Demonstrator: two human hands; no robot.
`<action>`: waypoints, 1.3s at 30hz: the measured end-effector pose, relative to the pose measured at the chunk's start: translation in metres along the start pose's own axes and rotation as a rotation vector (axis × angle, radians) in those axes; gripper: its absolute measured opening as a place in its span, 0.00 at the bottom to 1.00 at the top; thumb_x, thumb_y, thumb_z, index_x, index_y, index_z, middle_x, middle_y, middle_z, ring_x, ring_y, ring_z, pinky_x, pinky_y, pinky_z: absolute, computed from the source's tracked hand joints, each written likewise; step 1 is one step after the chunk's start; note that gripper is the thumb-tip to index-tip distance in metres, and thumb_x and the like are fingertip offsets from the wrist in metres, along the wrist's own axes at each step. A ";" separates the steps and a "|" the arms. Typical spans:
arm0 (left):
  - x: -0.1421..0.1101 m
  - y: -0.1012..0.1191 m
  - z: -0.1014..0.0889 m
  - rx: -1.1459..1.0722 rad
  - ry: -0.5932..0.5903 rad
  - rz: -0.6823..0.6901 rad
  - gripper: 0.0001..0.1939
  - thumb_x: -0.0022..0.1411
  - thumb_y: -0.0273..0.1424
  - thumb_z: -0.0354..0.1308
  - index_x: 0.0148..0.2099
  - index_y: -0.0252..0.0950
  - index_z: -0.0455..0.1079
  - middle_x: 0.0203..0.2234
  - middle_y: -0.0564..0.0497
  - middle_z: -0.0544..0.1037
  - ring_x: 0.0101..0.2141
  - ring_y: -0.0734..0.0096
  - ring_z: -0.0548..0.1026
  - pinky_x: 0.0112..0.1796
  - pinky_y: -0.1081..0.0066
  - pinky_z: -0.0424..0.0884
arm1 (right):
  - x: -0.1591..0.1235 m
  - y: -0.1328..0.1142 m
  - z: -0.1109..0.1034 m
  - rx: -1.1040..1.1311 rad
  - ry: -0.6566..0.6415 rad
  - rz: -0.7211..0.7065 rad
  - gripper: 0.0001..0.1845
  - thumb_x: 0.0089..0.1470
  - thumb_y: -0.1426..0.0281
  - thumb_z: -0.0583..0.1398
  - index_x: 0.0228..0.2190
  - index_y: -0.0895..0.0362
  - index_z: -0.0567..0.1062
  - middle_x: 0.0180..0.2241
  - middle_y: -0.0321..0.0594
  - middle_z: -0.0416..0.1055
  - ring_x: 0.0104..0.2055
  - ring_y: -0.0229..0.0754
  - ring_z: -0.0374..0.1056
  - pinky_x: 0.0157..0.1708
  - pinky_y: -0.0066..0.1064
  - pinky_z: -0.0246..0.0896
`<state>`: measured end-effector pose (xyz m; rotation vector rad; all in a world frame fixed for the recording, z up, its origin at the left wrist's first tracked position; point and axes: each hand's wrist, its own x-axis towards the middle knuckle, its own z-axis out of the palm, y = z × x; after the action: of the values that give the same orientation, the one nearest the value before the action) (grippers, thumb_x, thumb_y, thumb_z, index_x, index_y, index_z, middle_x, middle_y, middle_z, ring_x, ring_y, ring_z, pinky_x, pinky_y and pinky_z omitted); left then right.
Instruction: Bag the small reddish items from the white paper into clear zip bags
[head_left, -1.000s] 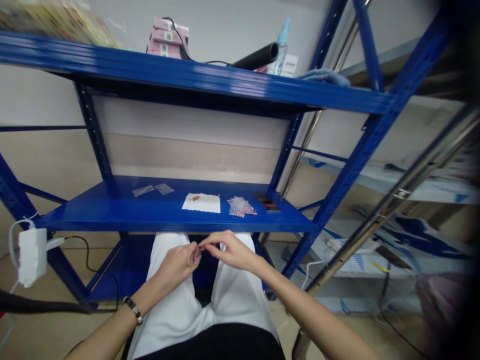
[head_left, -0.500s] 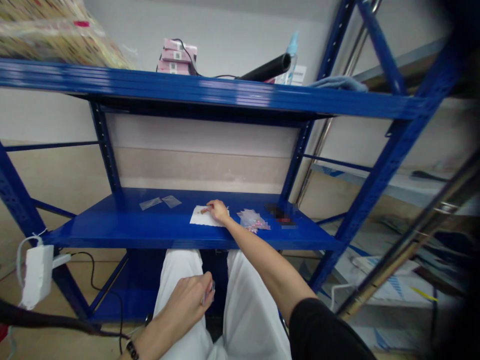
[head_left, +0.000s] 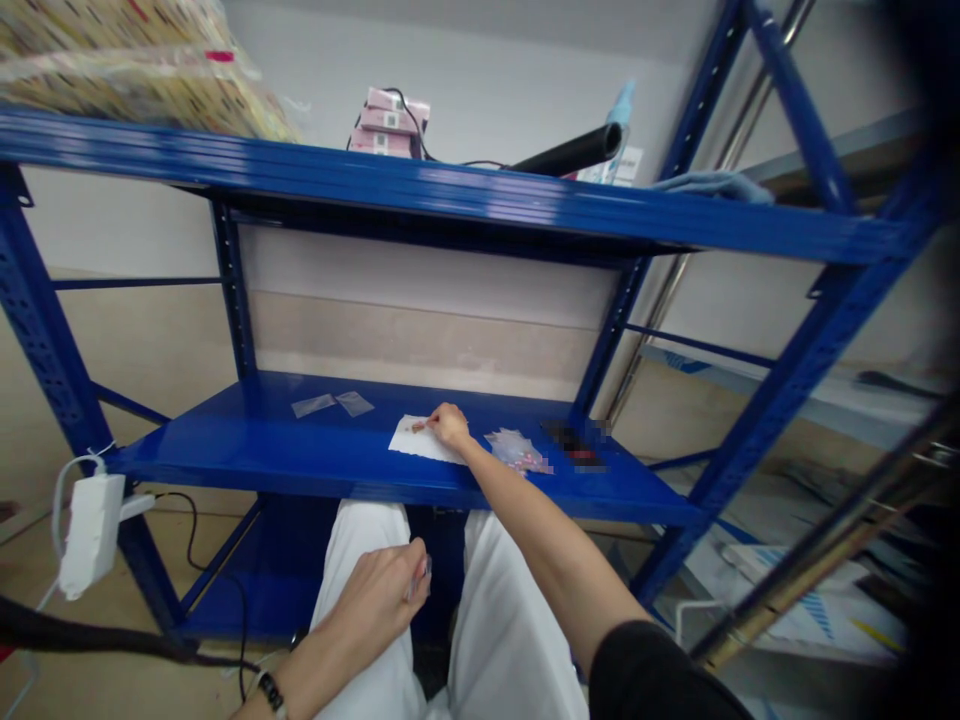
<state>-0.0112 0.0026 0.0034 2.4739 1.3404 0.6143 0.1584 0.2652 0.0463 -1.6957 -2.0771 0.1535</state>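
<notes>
My right hand (head_left: 451, 427) rests over a white sheet of paper (head_left: 409, 442) on the blue shelf. Its fingertips are pinched together beside several tiny brownish pieces (head_left: 418, 427), too small to identify; whether a piece is between them is hidden. Above my lap, my left hand (head_left: 382, 592) is closed around a small clear plastic bag (head_left: 428, 572), of which only an edge shows. Right of the paper lies a loose pile of small clear bags (head_left: 514, 447) with pink bits. Two flat clear bags (head_left: 354, 403) lie further left.
A dark, partly blurred-out object (head_left: 574, 445) lies at the shelf's right end. On the upper shelf (head_left: 450, 188) are pink boxes (head_left: 390, 125), a black tube (head_left: 574, 153), a spray bottle (head_left: 621, 120) and a large packed bag (head_left: 150, 90). A white power strip (head_left: 91, 530) hangs at left.
The view has turned slightly left, so the scene sits further right. My right hand stays over the paper, its fingers shifted slightly at the brown pieces. My left hand keeps its hold.
</notes>
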 end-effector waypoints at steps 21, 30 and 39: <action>0.002 0.013 0.005 -0.869 -0.061 -0.010 0.09 0.57 0.32 0.59 0.31 0.35 0.61 0.21 0.56 0.68 0.22 0.76 0.67 0.27 0.74 0.62 | -0.267 -0.048 -0.045 0.744 0.080 -0.201 0.08 0.53 0.70 0.64 0.24 0.58 0.78 0.26 0.39 0.73 0.30 0.40 0.67 0.30 0.30 0.58; -0.010 0.037 0.011 -1.138 -0.278 -0.144 0.08 0.54 0.28 0.59 0.26 0.33 0.64 0.17 0.53 0.71 0.20 0.75 0.69 0.26 0.73 0.65 | -0.280 -0.044 -0.058 0.021 0.026 -0.595 0.09 0.54 0.80 0.58 0.26 0.58 0.75 0.27 0.39 0.68 0.35 0.42 0.58 0.36 0.35 0.46; -0.011 0.038 0.010 -1.247 -0.275 -0.189 0.11 0.56 0.34 0.62 0.29 0.33 0.65 0.19 0.52 0.72 0.20 0.74 0.70 0.26 0.74 0.65 | -0.268 -0.030 -0.049 0.174 0.106 -0.494 0.09 0.60 0.75 0.56 0.30 0.58 0.75 0.30 0.39 0.71 0.35 0.41 0.63 0.38 0.33 0.49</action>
<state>0.0158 -0.0274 0.0080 1.3284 0.6837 0.7114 0.1890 -0.0068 0.0278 -1.0309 -2.2561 0.0820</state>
